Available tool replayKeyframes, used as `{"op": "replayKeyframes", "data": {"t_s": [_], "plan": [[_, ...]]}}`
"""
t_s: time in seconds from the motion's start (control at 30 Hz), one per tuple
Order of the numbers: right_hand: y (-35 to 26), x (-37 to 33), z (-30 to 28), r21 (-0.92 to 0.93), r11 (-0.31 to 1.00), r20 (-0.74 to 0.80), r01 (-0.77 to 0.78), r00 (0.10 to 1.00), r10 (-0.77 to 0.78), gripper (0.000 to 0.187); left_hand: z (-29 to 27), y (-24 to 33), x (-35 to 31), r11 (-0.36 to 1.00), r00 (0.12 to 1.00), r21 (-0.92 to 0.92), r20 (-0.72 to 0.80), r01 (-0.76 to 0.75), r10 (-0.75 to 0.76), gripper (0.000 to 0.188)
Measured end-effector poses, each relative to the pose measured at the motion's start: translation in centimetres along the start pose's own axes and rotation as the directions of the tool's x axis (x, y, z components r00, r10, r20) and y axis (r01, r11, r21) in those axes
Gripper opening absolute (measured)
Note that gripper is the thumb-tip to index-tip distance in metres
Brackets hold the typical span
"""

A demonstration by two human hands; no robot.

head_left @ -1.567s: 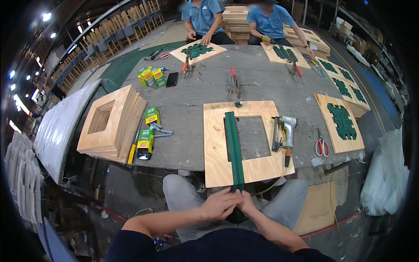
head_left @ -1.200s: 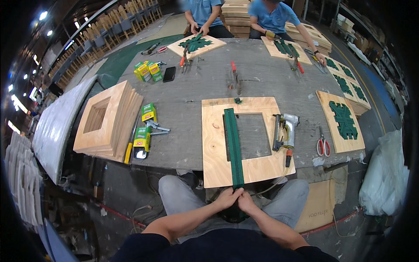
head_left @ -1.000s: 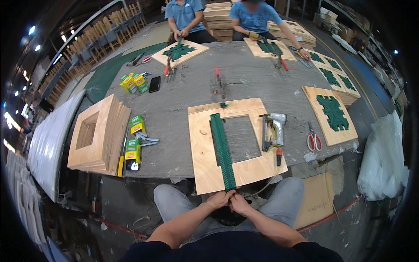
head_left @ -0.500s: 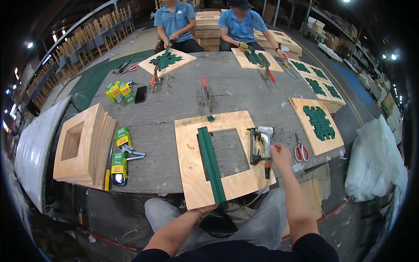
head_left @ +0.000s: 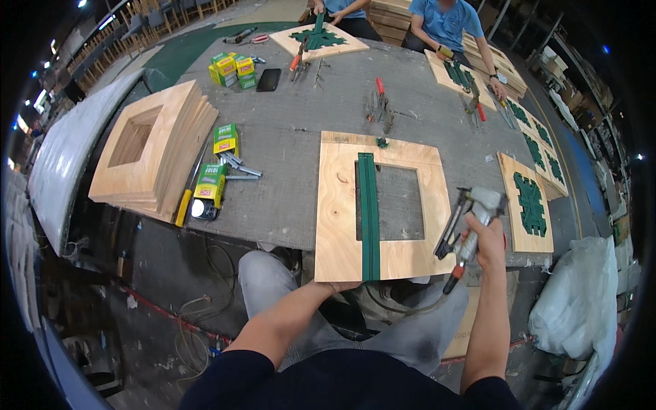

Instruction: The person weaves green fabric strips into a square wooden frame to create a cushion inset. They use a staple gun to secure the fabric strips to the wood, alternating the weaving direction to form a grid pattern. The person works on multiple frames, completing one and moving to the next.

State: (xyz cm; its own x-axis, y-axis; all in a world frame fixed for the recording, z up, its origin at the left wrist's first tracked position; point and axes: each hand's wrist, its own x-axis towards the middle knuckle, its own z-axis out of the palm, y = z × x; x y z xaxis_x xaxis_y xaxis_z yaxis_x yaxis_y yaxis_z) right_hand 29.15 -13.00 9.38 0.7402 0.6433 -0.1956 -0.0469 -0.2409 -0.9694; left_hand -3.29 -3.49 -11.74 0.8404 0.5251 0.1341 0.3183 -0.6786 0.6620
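Note:
A square plywood frame [head_left: 336, 225] with a square opening lies over the table's near edge, above my lap. A dark green webbing strap [head_left: 369, 212] runs straight across its opening, left of centre, from far side to near edge. My left hand [head_left: 339, 285] is under the near edge where the strap ends; its fingers are hidden beneath the wood. My right hand [head_left: 486, 239] grips a pneumatic staple gun [head_left: 484, 203], held beside the frame's right edge with its nose tilted down toward the near right corner. A hose leads from its red-and-black fitting.
Stacked plywood frames [head_left: 130, 167] stand left, near a yellow-handled tool [head_left: 183, 207], staple boxes [head_left: 210, 183] and loose staple strips [head_left: 239, 167]. Red-handled pliers [head_left: 380, 99] lie beyond my frame. A webbed panel [head_left: 526, 205] is at right. Two people in blue shirts [head_left: 447, 20] work across the grey table [head_left: 294, 123].
My right hand has taken hold of the staple gun and lifted it off the frame to the right. The view has shifted, so the table appears higher. The strap still crosses the frame.

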Motion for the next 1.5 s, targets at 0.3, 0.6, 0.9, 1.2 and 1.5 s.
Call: {"op": "replayKeyframes", "data": {"t_s": [0.3,0.6,0.9,1.2,1.5], "plan": [[2.9,-12.7,6.7,-0.159,0.966,0.218,-0.205,0.947,0.237,0.026,0.2,0.7,1.1,0.995,0.999,-0.091,-0.03,-0.043,0.04,0.049],[4.9,-13.3,11.0,-0.273,0.945,0.328,-0.182,0.906,0.27,0.025,-0.1,0.5,0.8,0.952,0.998,-0.305,-0.057,-0.036,0.019,0.05],[5.6,-13.7,11.6,-0.289,0.944,0.33,-0.159,0.909,0.254,0.02,2.2,-0.9,0.6,0.259,0.994,-0.963,0.047,0.071,-0.098,0.054],[5.7,-15.1,12.8,-0.267,0.953,0.305,-0.14,0.926,0.221,0.021,1.3,-0.7,1.0,0.742,0.996,-0.665,0.029,0.084,-0.087,0.053],[6.9,-15.6,13.8,-0.242,0.964,0.375,-0.11,0.906,0.198,0.021,0.0,0.2,0.6,0.986,0.999,-0.162,0.02,0.035,-0.032,0.051]]}}
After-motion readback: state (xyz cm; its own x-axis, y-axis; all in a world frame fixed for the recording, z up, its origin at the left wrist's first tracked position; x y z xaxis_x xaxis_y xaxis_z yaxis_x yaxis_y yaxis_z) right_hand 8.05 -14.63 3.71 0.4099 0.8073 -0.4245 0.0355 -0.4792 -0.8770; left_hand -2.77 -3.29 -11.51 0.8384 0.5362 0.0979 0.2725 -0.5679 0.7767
